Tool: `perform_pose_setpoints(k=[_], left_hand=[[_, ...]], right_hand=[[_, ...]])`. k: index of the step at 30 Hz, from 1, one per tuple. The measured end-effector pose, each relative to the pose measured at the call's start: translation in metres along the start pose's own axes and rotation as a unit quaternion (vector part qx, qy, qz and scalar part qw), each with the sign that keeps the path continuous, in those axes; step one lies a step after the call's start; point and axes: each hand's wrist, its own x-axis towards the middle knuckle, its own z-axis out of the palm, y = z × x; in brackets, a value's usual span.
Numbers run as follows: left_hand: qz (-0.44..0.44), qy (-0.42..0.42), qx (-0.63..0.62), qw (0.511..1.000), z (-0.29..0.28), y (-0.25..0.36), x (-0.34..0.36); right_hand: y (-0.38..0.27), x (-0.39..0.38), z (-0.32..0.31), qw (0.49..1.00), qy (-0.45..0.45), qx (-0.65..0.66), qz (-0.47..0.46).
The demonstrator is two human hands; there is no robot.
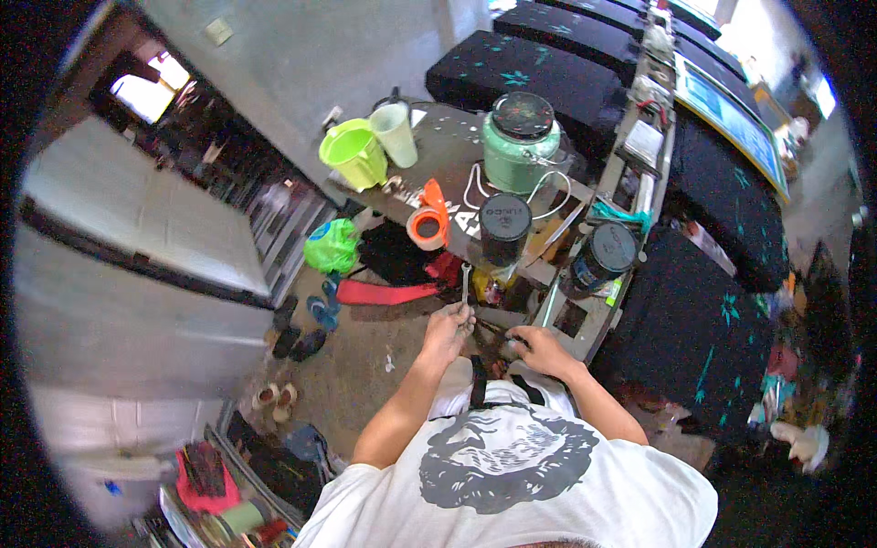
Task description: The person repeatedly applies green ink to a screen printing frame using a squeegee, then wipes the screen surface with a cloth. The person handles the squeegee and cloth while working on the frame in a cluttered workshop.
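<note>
My left hand (447,331) is closed around the lower end of a metal wrench (466,285), which points up and away from me. A short way to its right, my right hand (541,351) has its fingers curled in. They touch a small greyish thing I cannot make out. Between my hands is a dark, cluttered patch too unclear to name. Beyond them stand a dark jar with a black lid (504,224) and, farther right, a second black-lidded jar (603,256).
A large green jug (521,151), a lime pitcher (353,155), a translucent cup (394,134) and an orange tape roll (427,226) stand on the table (448,132). Black-covered blocks (694,320) line the right side. Shoes (308,343) and a green bag (331,245) lie on the left.
</note>
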Motion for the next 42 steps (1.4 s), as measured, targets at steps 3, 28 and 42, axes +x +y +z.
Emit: perform_pose_setpoints(k=[3,28,42], left_hand=[[-0.023,-0.031,0.035,0.999,0.003,0.019,0.053],[-0.424,-0.24,0.09,0.869,-0.011,0.056,0.069],[-0.167,-0.486,0.415,0.751,0.107,-0.069,-0.107]], right_hand=[[0.005,0.005,0.01,0.996,0.045,0.011,0.071],[-0.12,0.021,0.085,0.911,0.276,0.009,0.305],[-0.117,-0.183,0.122,0.797,0.51,0.067,0.315]])
